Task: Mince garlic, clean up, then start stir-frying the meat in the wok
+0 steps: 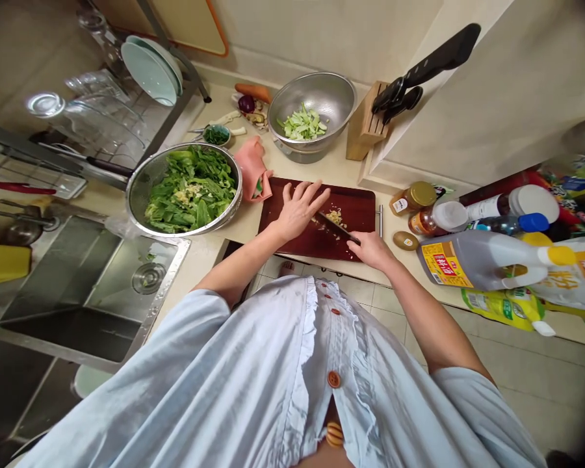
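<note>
My right hand (372, 249) is closed round the handle of a dark-bladed kitchen knife (338, 230), held low over the reddish-brown cutting board (297, 246). Just beyond the blade lies a small heap of pale yellow minced bits, perhaps garlic (335, 216), with crumbs scattered about it. My left hand (298, 209) is over the left part of the board, palm down with its fingers spread, near the knife's tip end. Whether its fingers touch the blade I cannot tell.
A strainer of leafy greens (195, 188) stands left, beside the sink (92, 286). Behind are a metal bowl (344, 97) with chopped green pieces, a pink cloth (251, 162) and a knife block (363, 133). Jars, a kiwi (405, 240) and a large bottle (482, 263) crowd the right.
</note>
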The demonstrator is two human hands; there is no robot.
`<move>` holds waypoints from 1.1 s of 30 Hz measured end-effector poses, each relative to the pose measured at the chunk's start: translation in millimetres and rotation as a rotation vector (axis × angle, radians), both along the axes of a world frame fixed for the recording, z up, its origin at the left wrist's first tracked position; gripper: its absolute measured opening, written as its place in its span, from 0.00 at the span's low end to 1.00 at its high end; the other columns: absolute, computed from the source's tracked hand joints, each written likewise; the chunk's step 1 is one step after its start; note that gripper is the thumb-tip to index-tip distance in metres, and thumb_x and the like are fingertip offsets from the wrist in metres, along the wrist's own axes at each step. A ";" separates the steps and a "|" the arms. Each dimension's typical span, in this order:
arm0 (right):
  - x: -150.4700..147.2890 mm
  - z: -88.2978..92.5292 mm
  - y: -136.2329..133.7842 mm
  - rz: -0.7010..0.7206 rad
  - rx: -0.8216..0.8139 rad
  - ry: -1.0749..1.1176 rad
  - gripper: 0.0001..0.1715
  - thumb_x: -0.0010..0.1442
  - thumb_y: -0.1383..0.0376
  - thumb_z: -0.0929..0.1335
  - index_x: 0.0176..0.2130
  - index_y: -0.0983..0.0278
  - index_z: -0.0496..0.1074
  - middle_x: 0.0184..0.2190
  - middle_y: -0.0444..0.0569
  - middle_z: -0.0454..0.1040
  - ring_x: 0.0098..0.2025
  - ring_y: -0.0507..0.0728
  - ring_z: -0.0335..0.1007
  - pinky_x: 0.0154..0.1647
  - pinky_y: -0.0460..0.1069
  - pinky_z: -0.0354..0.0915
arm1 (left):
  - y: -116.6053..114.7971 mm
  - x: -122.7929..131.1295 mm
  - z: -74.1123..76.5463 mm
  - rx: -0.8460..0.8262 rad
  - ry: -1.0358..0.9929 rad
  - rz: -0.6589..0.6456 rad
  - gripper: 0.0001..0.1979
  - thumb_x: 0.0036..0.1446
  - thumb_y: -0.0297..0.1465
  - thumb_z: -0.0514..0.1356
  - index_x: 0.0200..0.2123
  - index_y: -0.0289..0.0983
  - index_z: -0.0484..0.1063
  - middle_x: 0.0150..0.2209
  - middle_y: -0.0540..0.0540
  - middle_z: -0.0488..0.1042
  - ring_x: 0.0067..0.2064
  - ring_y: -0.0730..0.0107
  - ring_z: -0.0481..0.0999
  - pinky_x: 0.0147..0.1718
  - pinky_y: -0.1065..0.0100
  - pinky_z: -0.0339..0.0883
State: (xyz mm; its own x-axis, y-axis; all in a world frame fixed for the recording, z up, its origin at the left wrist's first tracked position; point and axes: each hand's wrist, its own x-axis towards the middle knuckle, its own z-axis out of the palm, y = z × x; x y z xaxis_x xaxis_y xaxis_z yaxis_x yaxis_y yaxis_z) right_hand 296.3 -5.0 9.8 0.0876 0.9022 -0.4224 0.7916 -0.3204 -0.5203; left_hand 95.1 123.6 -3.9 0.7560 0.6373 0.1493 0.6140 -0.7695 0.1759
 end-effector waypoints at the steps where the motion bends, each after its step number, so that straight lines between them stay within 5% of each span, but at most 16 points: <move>1: 1.9 0.1 -3.8 -0.116 -0.009 0.150 0.08 0.59 0.60 0.65 0.32 0.63 0.69 0.23 0.45 0.70 0.24 0.52 0.64 0.26 0.46 0.57 | -7.6 2.2 -4.9 0.029 -0.064 -0.027 0.28 0.63 0.24 0.50 0.65 0.46 0.61 0.67 0.37 0.60 0.69 0.48 0.52 0.63 0.41 0.40; 5: -3.8 3.3 -17.9 -0.609 -0.131 0.843 0.14 0.55 0.59 0.69 0.32 0.60 0.58 0.17 0.35 0.57 0.17 0.46 0.48 0.18 0.43 0.50 | -36.9 17.9 -39.6 0.024 -0.141 -0.278 0.35 0.62 0.22 0.49 0.68 0.55 0.53 0.72 0.47 0.50 0.73 0.53 0.39 0.65 0.40 0.31; 9: -7.7 3.8 -28.2 -0.746 -0.148 1.066 0.21 0.50 0.60 0.72 0.31 0.60 0.55 0.17 0.34 0.56 0.17 0.44 0.45 0.17 0.41 0.50 | -35.5 31.3 -65.0 -0.057 -0.164 -0.228 0.34 0.62 0.20 0.46 0.69 0.48 0.53 0.71 0.43 0.51 0.73 0.53 0.36 0.64 0.35 0.32; 12: 1.4 1.5 -33.5 -0.747 -0.091 0.849 0.17 0.54 0.59 0.71 0.32 0.60 0.58 0.19 0.37 0.60 0.17 0.46 0.50 0.18 0.43 0.52 | -11.5 26.2 -73.6 -0.135 -0.237 -0.143 0.29 0.63 0.21 0.46 0.66 0.44 0.60 0.71 0.42 0.52 0.73 0.54 0.41 0.66 0.39 0.40; 15: 9.7 -1.1 -33.9 -0.578 0.018 0.308 0.09 0.59 0.61 0.67 0.34 0.62 0.63 0.23 0.45 0.67 0.24 0.52 0.62 0.26 0.47 0.60 | 9.9 13.8 -86.7 -0.212 -0.352 0.000 0.24 0.64 0.25 0.48 0.62 0.36 0.64 0.68 0.35 0.57 0.71 0.55 0.52 0.66 0.48 0.50; 18: 5.3 -3.8 -31.8 -0.352 -0.003 -0.168 0.05 0.62 0.64 0.64 0.38 0.63 0.68 0.30 0.53 0.73 0.34 0.59 0.70 0.34 0.50 0.62 | 10.3 8.5 -102.5 -0.246 -0.425 0.158 0.24 0.65 0.29 0.48 0.62 0.29 0.63 0.66 0.28 0.59 0.70 0.52 0.55 0.66 0.48 0.50; 21: -7.2 -7.7 -36.2 -0.243 -0.055 -0.254 0.09 0.64 0.64 0.62 0.42 0.63 0.69 0.28 0.53 0.73 0.33 0.60 0.70 0.33 0.50 0.60 | -1.3 12.6 -110.4 -0.275 -0.503 0.190 0.25 0.66 0.32 0.46 0.63 0.28 0.62 0.66 0.28 0.59 0.70 0.53 0.53 0.67 0.49 0.49; 24: -13.3 -14.4 -52.7 -0.303 0.028 -0.046 0.07 0.63 0.61 0.63 0.37 0.62 0.68 0.24 0.48 0.70 0.28 0.57 0.68 0.30 0.48 0.60 | 3.6 17.3 -107.9 -0.290 -0.586 0.193 0.25 0.68 0.35 0.44 0.64 0.31 0.60 0.67 0.31 0.58 0.71 0.58 0.52 0.68 0.52 0.48; 29: -11.1 -28.5 -95.0 -0.835 0.076 0.645 0.17 0.56 0.53 0.68 0.31 0.60 0.60 0.19 0.40 0.64 0.18 0.50 0.58 0.18 0.46 0.56 | 46.2 33.9 -100.8 -0.302 -0.468 0.212 0.26 0.66 0.36 0.49 0.62 0.28 0.63 0.67 0.28 0.58 0.71 0.49 0.51 0.67 0.45 0.44; 33: -19.0 -34.9 -120.8 -1.081 0.055 0.983 0.22 0.49 0.54 0.73 0.31 0.60 0.58 0.18 0.36 0.62 0.17 0.46 0.53 0.16 0.43 0.53 | 28.7 58.7 -96.1 -0.376 -0.401 0.045 0.25 0.66 0.35 0.48 0.60 0.27 0.66 0.64 0.29 0.64 0.69 0.51 0.57 0.67 0.45 0.47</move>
